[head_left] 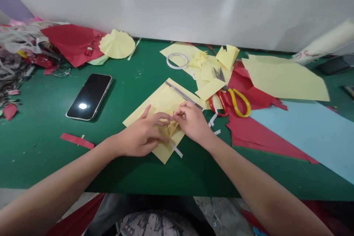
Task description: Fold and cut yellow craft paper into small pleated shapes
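A small folded paper [173, 129], yellow and creased to a narrow shape with pointed edges, lies between the two hands over a flat yellow sheet [153, 107]. The right hand [193, 121] has its thumb and fingertips pressed together at the folded paper's upper edge; whether they grip it is too small to tell. The left hand [145, 134] is spread, its thumb raised and apart, its index finger reaching to the right fingertips and its other fingers loosely curved beside the folded paper.

A slim, straight grey rod [184, 96] with a brown end lies across the sheet's far side. A thin white strip [178, 151] pokes past its near edge. Just beyond are a flat white ring of tape [178, 68], crumpled and folded yellow scraps [211, 70], and metal scissors [240, 103] with smooth looped plastic handles, one red, one yellow.

To the right spread torn-edged red paper [249, 125], a smooth light-blue sheet [304, 125] and a broad pale yellow sheet [287, 77]. To the left are a glossy black phone [90, 97], a red strip [73, 139] and a pleated, scallop-edged yellow disc [117, 44]. All rest on the smooth green table [132, 92].
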### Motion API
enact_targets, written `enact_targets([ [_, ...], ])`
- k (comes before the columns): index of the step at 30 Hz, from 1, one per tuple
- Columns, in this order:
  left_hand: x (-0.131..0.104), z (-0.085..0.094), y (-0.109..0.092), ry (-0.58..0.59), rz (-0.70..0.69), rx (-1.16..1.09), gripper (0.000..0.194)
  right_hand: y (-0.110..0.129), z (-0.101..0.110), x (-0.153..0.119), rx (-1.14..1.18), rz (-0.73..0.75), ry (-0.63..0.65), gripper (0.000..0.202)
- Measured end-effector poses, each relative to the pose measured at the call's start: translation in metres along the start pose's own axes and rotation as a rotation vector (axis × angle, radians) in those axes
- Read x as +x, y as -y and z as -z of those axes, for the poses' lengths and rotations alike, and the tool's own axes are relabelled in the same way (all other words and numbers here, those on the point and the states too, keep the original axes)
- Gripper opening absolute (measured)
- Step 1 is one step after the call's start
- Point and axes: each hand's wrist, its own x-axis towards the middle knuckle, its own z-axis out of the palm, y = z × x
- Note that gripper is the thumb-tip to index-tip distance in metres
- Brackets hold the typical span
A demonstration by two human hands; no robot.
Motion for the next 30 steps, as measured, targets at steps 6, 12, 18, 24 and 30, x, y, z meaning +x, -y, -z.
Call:
enact_targets([
  [6, 0.001, -0.008, -0.001, -0.064, 0.067, 0.130, 0.042, -0.003, 0.000, -0.001, -0.007, 0.027, 0.008, 0.010],
  [12, -0.001, -0.014, -0.005, -0.034, 0.049, 0.307, 0.037, -0.002, 0.002, 0.000, 0.023, 0.017, 0.015, 0.012],
  [18, 0.000, -0.013, -0.009, -0.041, 0.037, 0.370, 0.038, 0.002, 0.009, -0.002, 0.001, 0.022, 0.094, 0.009],
  [24, 0.000, -0.016, -0.010, -0.054, 0.053, 0.380, 0.038, -0.001, 0.004, -0.006, -0.065, 0.018, 0.063, 0.013],
  [30, 0.000, -0.019, -0.009, -0.034, 0.059, 0.358, 0.039, -0.003, 0.001, -0.002, -0.142, 0.028, -0.007, 0.010],
])
